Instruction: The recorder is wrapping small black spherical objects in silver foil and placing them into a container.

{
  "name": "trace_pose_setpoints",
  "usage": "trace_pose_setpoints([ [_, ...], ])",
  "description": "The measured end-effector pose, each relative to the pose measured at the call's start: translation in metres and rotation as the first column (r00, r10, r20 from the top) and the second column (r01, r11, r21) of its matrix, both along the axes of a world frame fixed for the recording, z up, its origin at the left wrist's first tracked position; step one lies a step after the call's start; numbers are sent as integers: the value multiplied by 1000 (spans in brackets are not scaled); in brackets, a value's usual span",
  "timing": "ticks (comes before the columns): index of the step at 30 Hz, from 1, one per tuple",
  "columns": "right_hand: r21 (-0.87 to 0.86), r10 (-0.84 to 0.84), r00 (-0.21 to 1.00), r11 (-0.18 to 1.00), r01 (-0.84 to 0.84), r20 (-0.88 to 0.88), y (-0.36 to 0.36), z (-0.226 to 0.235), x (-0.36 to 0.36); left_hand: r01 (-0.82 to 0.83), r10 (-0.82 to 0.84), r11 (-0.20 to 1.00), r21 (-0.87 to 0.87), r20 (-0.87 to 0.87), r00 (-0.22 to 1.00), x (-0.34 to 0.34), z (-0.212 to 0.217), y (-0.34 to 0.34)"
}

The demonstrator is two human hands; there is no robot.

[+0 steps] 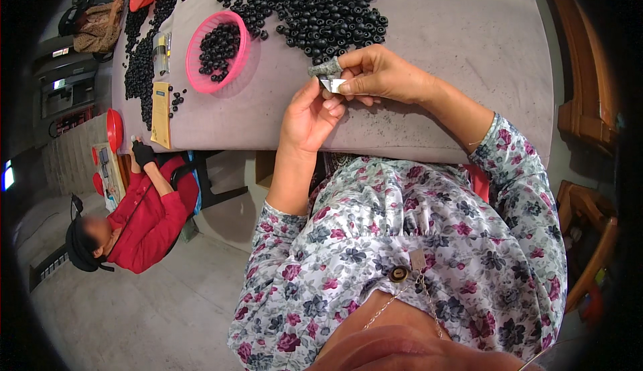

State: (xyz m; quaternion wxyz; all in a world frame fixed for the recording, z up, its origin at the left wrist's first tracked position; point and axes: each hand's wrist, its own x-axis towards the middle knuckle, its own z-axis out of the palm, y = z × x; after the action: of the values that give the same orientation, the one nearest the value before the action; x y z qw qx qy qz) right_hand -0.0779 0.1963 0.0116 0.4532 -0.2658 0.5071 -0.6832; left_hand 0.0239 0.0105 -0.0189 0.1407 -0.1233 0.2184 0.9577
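The person's right hand (378,75) pinches a small silvery piece (333,85) between thumb and fingers, a grey wrap covering the forefinger tip; the left hand (309,115) rises from six o'clock, fingers curled, its fingertips closed on the same piece's lower edge. The piece sits above the near edge of the table (462,49), just at six o'clock from the bead heap. To work it well, the grip probably wants to stay at the fingertips, both hands close together and steady, so the small part does not slip; what exactly is being done to it cannot be told. The grey table runs wide, curved by the lens. A big heap of black beads (321,6) lies at twelve o'clock of the hands, and a pink basket (218,50) holding more beads at ten o'clock. A co-worker in red (151,213) sits at eight o'clock on the concrete floor (147,311) side.
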Motion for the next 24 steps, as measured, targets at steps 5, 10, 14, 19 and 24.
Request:
trace_pose_setpoints([
  [5, 20, -9, 1000, 1000, 9, 17, 0, -2, -1, -21, 21, 1000, 14, -21, 1000, 0, -2, 3],
  [10, 50, -7, 1000, 999, 8, -19, -1, 0, -1, -24, 23, 1000, -13, -21, 999, 1, -2, 4],
  [14, 41, -29, 1000, 999, 29, -5, -2, -5, -1, -32, 32, 999, -28, -9, 999, 0, 0, 5],
  [19, 40, -22, 1000, 999, 22, 12, -2, -2, -1, -37, 36, 999, -30, -41, 999, 1, -1, 4],
  [24, 23, -57, 998, 998, 56, 39, -4, -9, -1, -40, 37, 998, -41, -65, 997, 0, -1, 7],
])
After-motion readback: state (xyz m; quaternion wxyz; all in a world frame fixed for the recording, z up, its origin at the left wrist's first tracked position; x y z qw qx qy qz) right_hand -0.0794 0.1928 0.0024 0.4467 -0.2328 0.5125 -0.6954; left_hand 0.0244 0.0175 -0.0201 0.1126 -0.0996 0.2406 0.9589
